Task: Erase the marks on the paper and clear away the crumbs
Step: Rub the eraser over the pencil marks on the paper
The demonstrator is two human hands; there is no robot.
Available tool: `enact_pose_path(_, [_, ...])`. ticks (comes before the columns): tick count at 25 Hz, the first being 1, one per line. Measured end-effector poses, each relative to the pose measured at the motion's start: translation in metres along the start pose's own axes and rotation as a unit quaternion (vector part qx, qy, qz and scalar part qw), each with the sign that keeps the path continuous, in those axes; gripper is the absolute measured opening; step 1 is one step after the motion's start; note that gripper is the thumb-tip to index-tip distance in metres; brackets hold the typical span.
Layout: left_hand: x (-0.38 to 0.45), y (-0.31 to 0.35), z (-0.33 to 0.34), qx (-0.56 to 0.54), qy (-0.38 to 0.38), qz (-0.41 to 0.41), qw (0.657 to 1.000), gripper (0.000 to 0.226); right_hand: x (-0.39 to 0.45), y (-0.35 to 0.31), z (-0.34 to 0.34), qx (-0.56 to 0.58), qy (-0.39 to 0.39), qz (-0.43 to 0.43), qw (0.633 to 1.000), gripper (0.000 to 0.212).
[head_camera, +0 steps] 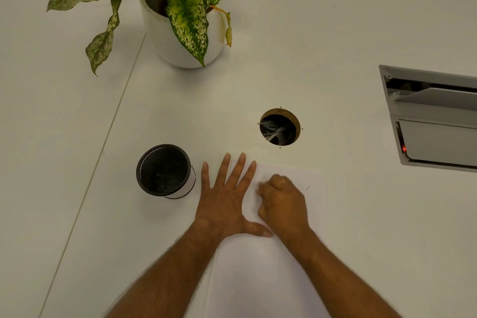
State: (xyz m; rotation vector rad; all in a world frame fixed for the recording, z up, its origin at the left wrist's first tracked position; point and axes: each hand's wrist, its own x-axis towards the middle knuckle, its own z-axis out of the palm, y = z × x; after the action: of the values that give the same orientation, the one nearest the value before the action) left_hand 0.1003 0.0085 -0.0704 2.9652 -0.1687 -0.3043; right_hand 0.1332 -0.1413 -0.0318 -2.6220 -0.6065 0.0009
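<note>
A white sheet of paper (260,273) lies on the white table in front of me. My left hand (227,201) lies flat with fingers spread, pressing the paper's upper left part. My right hand (282,201) is curled into a fist over the paper's upper middle; whatever it grips is hidden under the fingers, and the hand is slightly blurred. A short dark pencil mark (308,187) shows on the paper just right of that hand. No crumbs can be made out.
A black mesh pen cup (164,170) stands left of the paper. A round cable hole (280,127) opens just beyond the paper. A potted plant (180,31) stands at the back. A grey socket hatch (433,116) sits at the right.
</note>
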Motion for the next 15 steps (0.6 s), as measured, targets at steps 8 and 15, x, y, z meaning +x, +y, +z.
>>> enact_pose_path(8, [0.001, 0.000, 0.000, 0.011, -0.002, -0.004, 1.000, 0.131, -0.027, -0.002, -0.006, 0.005, -0.017, -0.011, 1.000, 0.006])
enact_pose_path(15, [0.000, 0.000, 0.001, 0.012, 0.003, -0.002, 1.000, 0.131, -0.004, -0.002, 0.003, -0.009, 0.005, -0.017, 1.000, 0.008])
